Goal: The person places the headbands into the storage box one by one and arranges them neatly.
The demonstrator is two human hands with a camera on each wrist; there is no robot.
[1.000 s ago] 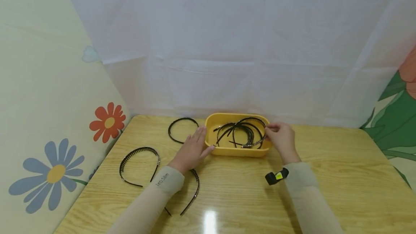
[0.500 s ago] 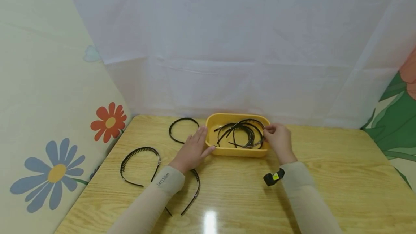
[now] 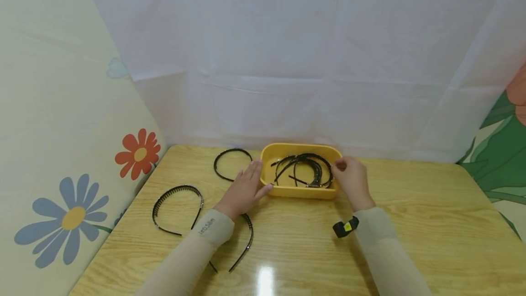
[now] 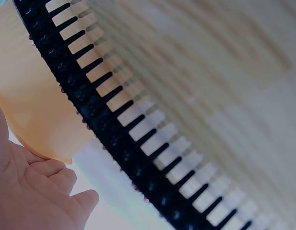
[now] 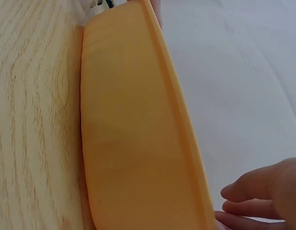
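In the head view, the left hand [image 3: 240, 193] is reaching forward palm-down, its fingers lying straight against the left end of a yellow basin [image 3: 302, 192] and its thumb pointing along the near side; it is staying flat and gripping nothing. The right hand [image 3: 354, 182] is bending at the basin's right rim, thumb and fingers curving together; whether they are pinching anything there I cannot tell. Several black headbands [image 3: 318, 176] are lying overlapped inside the basin, which is sitting on the wooden table [image 3: 431, 223]. Three more are resting outside: a far headband [image 3: 215, 166] beyond the left hand, a left headband [image 3: 154, 214], and a near headband [image 3: 251, 234] partly hiding under the left forearm. In the left wrist view, a toothed band [image 4: 107, 120] is crossing close to the camera while the left fingertips are touching the basin. In the right wrist view, thumb and forefinger are hanging near each other just beside the rim, the lower fingers partly disappearing behind it.
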